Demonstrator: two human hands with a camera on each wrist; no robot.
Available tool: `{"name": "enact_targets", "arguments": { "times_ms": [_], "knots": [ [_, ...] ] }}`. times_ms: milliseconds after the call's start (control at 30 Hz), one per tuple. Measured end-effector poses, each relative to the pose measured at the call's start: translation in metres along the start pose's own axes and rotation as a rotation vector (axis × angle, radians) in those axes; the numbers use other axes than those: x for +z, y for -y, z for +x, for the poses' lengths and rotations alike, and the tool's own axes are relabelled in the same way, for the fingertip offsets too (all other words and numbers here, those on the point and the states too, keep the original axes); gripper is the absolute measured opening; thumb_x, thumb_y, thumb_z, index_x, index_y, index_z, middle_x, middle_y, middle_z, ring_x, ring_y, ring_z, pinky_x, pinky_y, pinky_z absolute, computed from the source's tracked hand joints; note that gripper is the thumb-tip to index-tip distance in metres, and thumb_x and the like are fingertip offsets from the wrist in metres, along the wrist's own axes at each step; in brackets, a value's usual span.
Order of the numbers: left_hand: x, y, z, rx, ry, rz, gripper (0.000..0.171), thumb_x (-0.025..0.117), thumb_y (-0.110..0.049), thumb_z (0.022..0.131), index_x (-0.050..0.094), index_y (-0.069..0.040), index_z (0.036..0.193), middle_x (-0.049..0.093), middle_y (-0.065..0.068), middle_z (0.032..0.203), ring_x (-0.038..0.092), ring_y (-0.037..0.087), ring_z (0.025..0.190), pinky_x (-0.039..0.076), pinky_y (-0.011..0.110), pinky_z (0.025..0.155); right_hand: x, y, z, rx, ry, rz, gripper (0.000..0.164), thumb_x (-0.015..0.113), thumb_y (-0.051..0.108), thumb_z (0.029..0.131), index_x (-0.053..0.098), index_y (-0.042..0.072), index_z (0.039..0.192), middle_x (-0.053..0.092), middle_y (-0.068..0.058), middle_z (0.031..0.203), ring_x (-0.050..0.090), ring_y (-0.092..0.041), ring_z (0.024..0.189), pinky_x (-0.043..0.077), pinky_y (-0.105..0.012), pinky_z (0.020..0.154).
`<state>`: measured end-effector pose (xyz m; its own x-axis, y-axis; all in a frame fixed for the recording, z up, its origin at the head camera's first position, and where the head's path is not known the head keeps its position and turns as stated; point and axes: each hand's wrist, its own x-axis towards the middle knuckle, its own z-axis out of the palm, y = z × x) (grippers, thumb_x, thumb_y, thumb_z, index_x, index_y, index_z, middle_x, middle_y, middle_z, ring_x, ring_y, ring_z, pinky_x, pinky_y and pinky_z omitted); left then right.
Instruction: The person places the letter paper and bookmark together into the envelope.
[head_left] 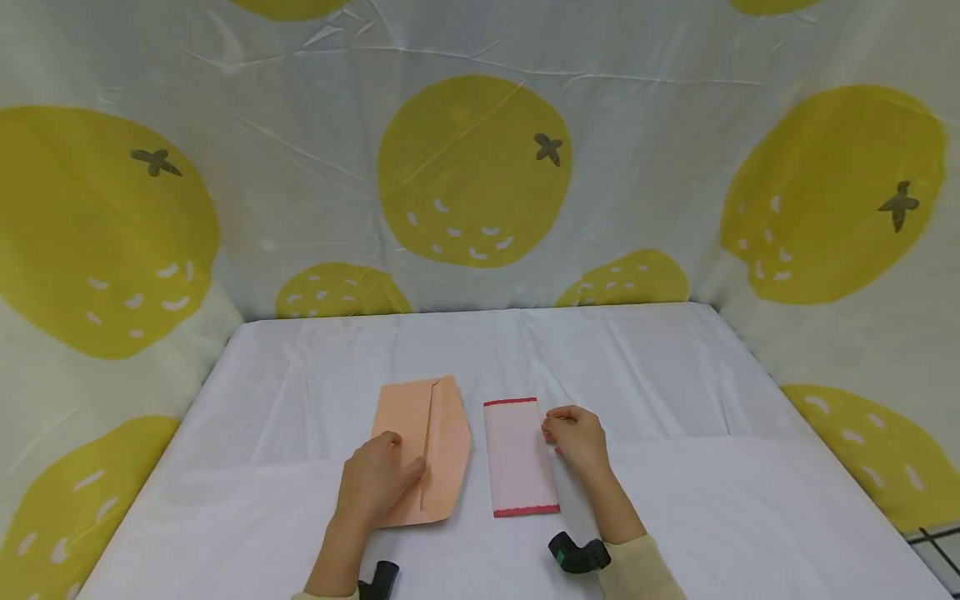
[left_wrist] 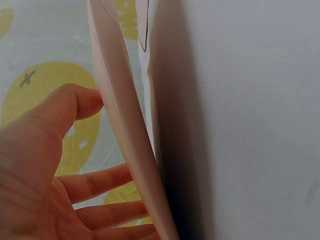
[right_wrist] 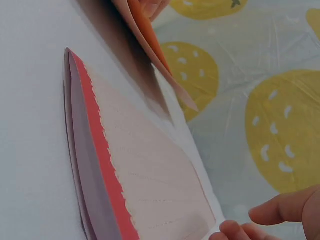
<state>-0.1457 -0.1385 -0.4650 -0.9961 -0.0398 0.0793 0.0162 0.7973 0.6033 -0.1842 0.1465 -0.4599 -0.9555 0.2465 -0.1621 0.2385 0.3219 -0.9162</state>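
Note:
A peach paper envelope (head_left: 405, 417), its flap spread to the right, is tilted up off the cloth. My left hand (head_left: 378, 475) grips it from above; in the left wrist view the thumb (left_wrist: 85, 102) and fingers (left_wrist: 100, 182) meet one side of the edge-on envelope (left_wrist: 122, 100). To its right lies a pale pink folded card (head_left: 520, 457) with red scalloped bands at its two ends. Beside the card's right edge is my right hand (head_left: 581, 437), loosely curled. The right wrist view shows a gap between its thumb and fingers (right_wrist: 232, 230), near the card's corner.
A white cloth (head_left: 675, 500) covers the table. Behind and at both sides hangs a curtain (head_left: 637, 167) with large yellow fruit prints. Black wrist devices (head_left: 577, 554) sit by both wrists.

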Motion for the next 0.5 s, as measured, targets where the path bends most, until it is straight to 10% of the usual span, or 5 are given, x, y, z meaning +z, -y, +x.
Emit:
{"name": "enact_targets", "arguments": {
  "times_ms": [500],
  "knots": [
    [0.002, 0.001, -0.001, -0.005, -0.002, -0.016, 0.046, 0.071, -0.031, 0.078, 0.066, 0.003, 0.109, 0.068, 0.015, 0.106, 0.063, 0.038, 0.095, 0.049, 0.051, 0.079, -0.002, -0.012, 0.001, -0.047, 0.013, -0.204, 0.022, 0.063, 0.016, 0.086, 0.067, -0.004, 0.094, 0.064, -0.006, 0.074, 0.056, -0.018, 0.067, 0.044, -0.029, 0.059]
  ]
}}
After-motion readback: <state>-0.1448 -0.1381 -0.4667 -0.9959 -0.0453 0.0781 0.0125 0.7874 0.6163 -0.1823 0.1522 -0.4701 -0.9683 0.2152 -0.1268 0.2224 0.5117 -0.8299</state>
